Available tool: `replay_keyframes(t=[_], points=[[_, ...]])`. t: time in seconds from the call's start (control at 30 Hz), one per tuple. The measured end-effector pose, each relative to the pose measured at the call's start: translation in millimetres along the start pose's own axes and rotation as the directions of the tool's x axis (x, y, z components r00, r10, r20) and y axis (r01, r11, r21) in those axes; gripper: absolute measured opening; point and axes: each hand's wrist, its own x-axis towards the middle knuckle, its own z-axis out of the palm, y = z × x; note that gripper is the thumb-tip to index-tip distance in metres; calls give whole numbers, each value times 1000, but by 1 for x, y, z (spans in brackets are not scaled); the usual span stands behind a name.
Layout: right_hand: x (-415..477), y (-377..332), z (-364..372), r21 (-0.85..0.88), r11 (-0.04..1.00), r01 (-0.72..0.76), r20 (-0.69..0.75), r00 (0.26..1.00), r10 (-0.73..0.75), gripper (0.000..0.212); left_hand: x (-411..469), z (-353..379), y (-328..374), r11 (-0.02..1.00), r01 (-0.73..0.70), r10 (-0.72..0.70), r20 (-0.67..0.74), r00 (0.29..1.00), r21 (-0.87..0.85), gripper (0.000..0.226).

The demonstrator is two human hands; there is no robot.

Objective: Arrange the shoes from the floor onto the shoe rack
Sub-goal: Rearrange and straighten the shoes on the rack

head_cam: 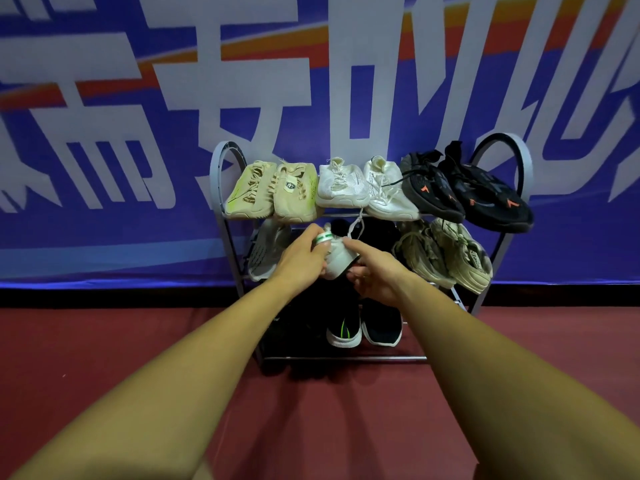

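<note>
As grips (301,258) (379,277) hold white shoe (341,259), rack (221,188) holds pairs (349,183)

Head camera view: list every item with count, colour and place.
shoe rack: 1, grey, against banner
beige shoes: 2, top shelf left
white shoes: 2, top shelf middle
black shoes: 2, orange marks, top shelf right
grey shoe: 1, middle shelf left
khaki shoes: 2, middle shelf right
dark shoes: 2, white soles, bottom shelf
white sneaker: 1, green heel tab, held
banner: 1, blue-white-orange, behind rack
floor: dark red
left hand: 1, grips white sneaker
right hand: 1, grips white sneaker
</note>
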Motion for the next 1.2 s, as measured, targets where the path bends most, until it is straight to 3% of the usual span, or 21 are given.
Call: replay_keyframes(t=[0.17, 0.27, 0.37, 0.53, 0.73, 0.9, 1.07, 1.2], points=[[-17, -2, -11, -13, 999, 53, 12, 999, -52, 38, -12, 1, 5, 998, -68, 67, 90, 994, 17, 7], [-26, -6, -19, -50, 995, 82, -50, 995, -85, 33, -15, -3, 6, 997, -30, 17, 167, 986, 74, 27], [-34, -8, -30, -129, 989, 70, -33, 997, -75, 30, -17, -2, 7, 987, 7, -29, 138, 990, 160, 46], [-43, -8, -40, -187, 981, 58, 10, 998, -57, 35, -24, 1, 5, 940, -76, 25, 155, 988, 333, 66], [-46, -10, -53, -180, 981, 78, -11, 997, -81, 39, -15, 3, 2, 904, -112, 81, 92, 992, 413, 55], [-48, -14, -55, -138, 983, 118, -10, 993, -120, 43, -15, 9, -4, 826, -89, 63, 66, 996, 556, 3], [-45, -11, -52, -132, 983, 130, -151, 977, -150, 61, -11, 10, -7, 848, 40, -39, -13, 999, 528, 15], [-42, -7, -50, -86, 987, 132, -162, 976, -145, 55, -5, 5, -12, 856, 117, -108, -46, 993, 504, 12]])
